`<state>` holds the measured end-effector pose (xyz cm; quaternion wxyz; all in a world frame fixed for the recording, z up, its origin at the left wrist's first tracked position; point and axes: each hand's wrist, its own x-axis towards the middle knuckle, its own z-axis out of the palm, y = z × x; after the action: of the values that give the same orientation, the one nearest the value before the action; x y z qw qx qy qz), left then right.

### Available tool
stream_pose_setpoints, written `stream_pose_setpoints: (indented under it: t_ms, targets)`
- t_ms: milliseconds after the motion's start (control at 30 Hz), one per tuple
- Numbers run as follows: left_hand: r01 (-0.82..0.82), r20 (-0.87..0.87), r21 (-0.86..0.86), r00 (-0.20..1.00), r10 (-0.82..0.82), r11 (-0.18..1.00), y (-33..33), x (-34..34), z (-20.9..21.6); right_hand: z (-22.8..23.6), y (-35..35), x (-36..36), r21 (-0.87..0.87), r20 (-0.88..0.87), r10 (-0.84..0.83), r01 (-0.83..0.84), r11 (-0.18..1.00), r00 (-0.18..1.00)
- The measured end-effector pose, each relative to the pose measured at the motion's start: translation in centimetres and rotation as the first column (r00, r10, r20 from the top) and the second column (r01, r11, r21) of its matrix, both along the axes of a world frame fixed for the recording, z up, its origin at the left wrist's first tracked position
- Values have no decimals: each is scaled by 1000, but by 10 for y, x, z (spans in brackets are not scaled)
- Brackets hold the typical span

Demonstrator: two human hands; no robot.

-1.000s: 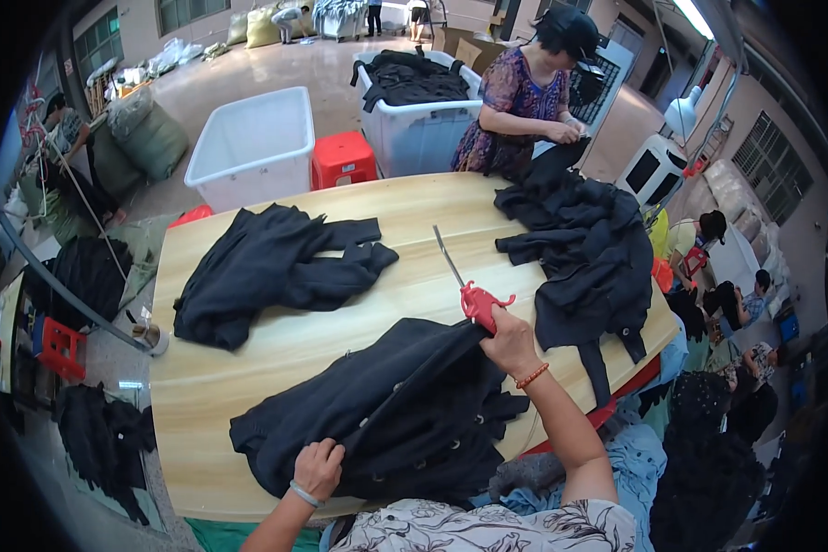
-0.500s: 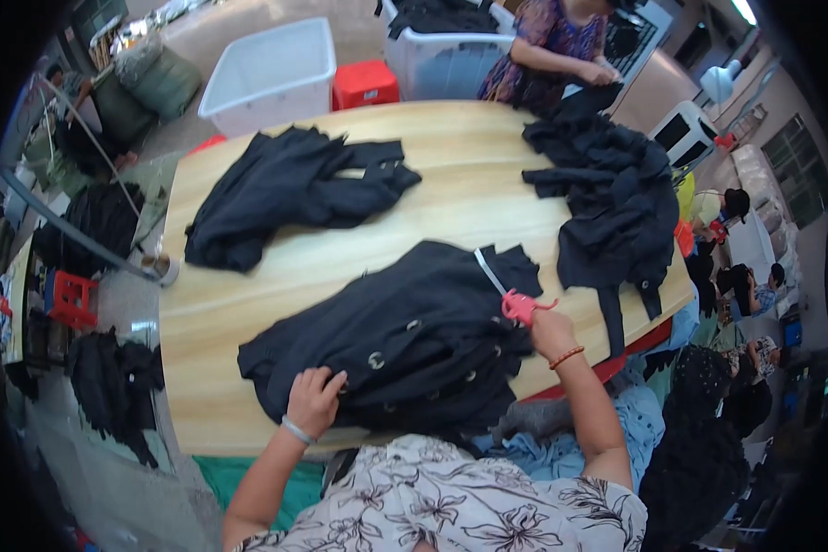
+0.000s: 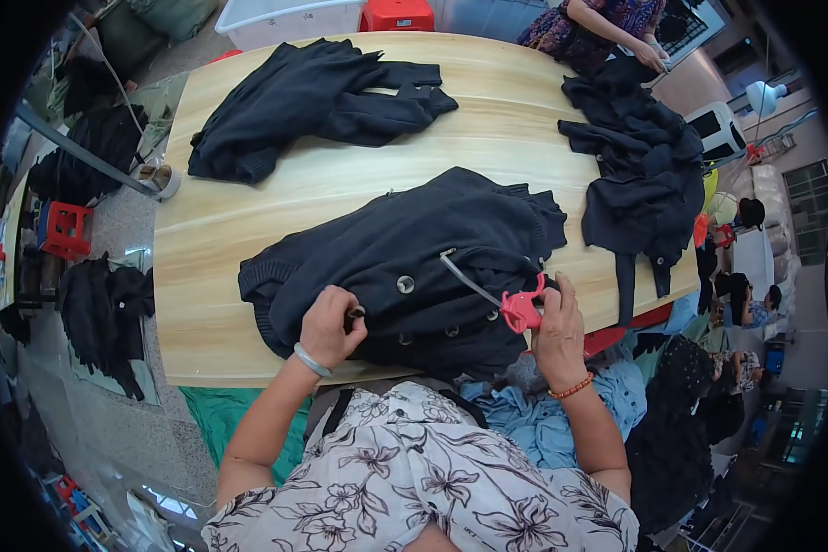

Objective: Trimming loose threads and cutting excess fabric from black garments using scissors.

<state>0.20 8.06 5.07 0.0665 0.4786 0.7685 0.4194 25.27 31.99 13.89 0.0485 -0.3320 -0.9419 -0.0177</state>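
Note:
In front of me a black knitted cardigan (image 3: 377,239) lies on the table, with several large buttons down its front and ribbed edges. My left hand (image 3: 333,322) is closed at its near front edge, pinching the dark knit. Beside the right end of the cardigan, my right hand (image 3: 558,327) holds a pink tape measure (image 3: 521,311) by its case. From the case a narrow pale tape (image 3: 470,278) runs up and left across the cardigan; its metal end rests near a button. Part of the case is behind my fingers.
Another black garment (image 3: 294,110) lies at the far left of the wooden table (image 3: 212,285), and a heap of black clothing (image 3: 649,166) at its right. Across from me a person (image 3: 607,32) handles dark cloth. Blue cloth (image 3: 570,419) hangs by the near right edge.
My left hand has gone from lying flat on the cardigan to pinching it. The tape's end has swung from the far edge to the button area. My view has tilted nearer.

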Motion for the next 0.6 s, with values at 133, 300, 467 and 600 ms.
stream_pose_setpoints:
  t_ms: [133,300,467,600]
  targets:
    - [-43,190,8,981,41,999,-5,-13,9,-4,-12,-8,-355,-465,39,-226,907,884]
    - [-8,267,-2,964,8,1000,-2,-14,0,7,-26,-31,-450,-357,173,-331,830,918]
    - [77,471,-7,880,-64,997,-7,-19,-10,7,-40,-21,-665,86,307,-174,726,948]
    - [140,506,73,848,-158,987,-13,-21,-14,11,-54,-30,-627,42,366,-260,734,930]
